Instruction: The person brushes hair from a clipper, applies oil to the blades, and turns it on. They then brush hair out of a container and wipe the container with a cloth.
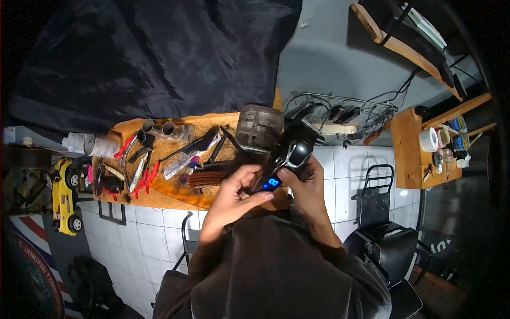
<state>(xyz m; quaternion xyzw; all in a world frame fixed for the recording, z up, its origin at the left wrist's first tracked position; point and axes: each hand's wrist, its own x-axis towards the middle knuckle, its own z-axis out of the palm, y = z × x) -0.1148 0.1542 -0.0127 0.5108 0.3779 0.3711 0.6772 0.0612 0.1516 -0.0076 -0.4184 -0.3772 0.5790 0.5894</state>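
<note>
In my head view, my right fingers (291,179) are wrapped round the clipper (299,152) by the counter's (178,190) edge, seemingly so its lit display (273,182) faces me, while my left fingers (245,174) curl loosely at its lower end, whether gripping I cannot tell.

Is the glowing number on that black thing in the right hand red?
No, the glowing number on the black device in the right hand is bright blue.

Comb (181,164) left of the clipper (287,159)
</note>
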